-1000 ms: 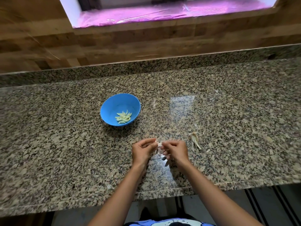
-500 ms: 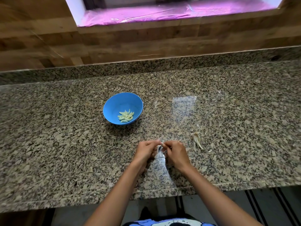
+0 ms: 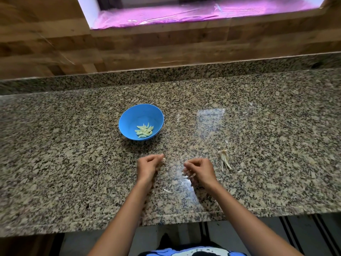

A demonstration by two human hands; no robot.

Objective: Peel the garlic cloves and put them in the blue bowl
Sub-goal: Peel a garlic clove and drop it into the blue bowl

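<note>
A small pale piece (image 3: pixel 163 159) — a garlic clove or a scrap of its skin, too small and blurred to tell which — shows at the fingertips of the left hand (image 3: pixel 149 167), which pinches it with curled fingers; its long axis cannot be made out. The right hand (image 3: pixel 200 171) is also curled, with pale bits of skin at its fingertips, though what exactly it holds is hidden under the fingers. The two hands are apart, both low over the near part of the granite counter (image 3: pixel 73 172).

Farther back and to the left stands the blue bowl (image 3: pixel 129 119), upright, with a heap of peeled cloves (image 3: pixel 144 130) in its near-right side, most lying with their tips toward the far right.

A loose flake of skin (image 3: pixel 167 190) lies on the counter between the forearms. To the right of the right hand lies a pile of dry skins (image 3: pixel 224 158) — long strands trailing toward the near edge.
</note>
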